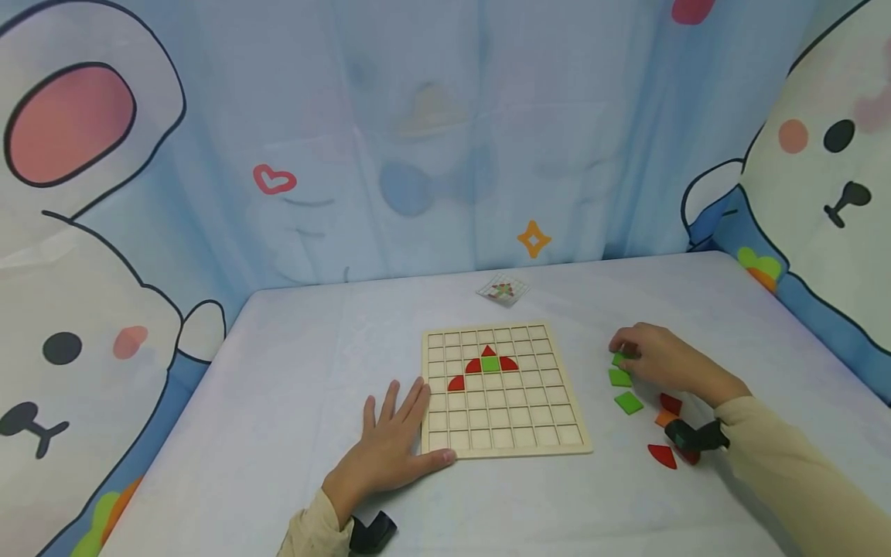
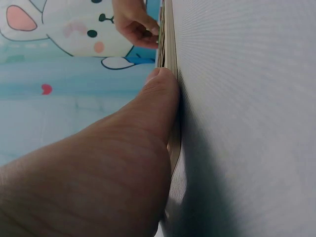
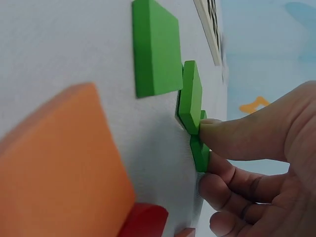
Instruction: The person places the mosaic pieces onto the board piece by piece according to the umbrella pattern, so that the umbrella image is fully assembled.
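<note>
Overall, pale cloth (image 1: pixel 278 402) bears a gridded wooden board (image 1: pixel 479 420); left hand (image 1: pixel 388 455) spread, touching its near-left corner; right hand (image 1: pixel 653 360), well rightward, pinching the farthest smooth green square tile (image 1: pixel 617 359) — right-wrist view alone exposes thick, flat sides on neighbouring green tiles (image 3: pixel 165 54)

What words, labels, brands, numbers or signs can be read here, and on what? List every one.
No legible text in any view.
Small card: a grid with coloured shapes; any lettering is too small to read.
Wooden board: grid lines, no writing visible.
Green pieces, red pieces, orange piece: no markings visible.
Backdrop: drawings only, including a red heart and an orange star.
</note>
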`<state>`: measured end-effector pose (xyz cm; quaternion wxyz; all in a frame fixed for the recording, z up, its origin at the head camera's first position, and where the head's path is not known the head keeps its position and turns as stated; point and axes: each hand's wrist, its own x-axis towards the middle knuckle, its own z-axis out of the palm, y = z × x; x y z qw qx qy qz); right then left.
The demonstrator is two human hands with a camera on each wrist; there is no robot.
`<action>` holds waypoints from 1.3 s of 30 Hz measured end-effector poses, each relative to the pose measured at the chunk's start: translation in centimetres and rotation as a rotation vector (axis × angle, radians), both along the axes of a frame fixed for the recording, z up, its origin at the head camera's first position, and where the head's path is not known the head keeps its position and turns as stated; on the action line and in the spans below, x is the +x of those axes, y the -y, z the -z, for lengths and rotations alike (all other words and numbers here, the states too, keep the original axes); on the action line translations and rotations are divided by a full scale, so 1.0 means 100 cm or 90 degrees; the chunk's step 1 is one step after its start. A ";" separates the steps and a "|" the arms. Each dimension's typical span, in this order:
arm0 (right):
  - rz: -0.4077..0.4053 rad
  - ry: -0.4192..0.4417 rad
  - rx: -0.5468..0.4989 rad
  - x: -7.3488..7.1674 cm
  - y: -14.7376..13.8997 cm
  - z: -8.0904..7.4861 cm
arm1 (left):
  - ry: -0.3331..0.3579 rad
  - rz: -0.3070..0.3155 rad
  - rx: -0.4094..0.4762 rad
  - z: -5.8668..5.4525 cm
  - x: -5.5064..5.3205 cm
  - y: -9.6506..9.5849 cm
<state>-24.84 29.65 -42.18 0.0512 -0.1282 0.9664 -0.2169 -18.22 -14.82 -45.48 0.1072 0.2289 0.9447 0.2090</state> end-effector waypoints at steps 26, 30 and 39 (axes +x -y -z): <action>0.019 -0.031 -0.189 0.004 0.024 -0.016 | 0.009 0.000 0.005 -0.002 0.000 -0.001; 0.005 0.004 -0.257 0.006 0.036 -0.022 | 0.009 0.001 0.006 -0.002 0.000 0.000; -0.001 0.054 -0.329 0.008 0.061 -0.028 | 0.008 -0.002 0.003 -0.001 -0.001 0.000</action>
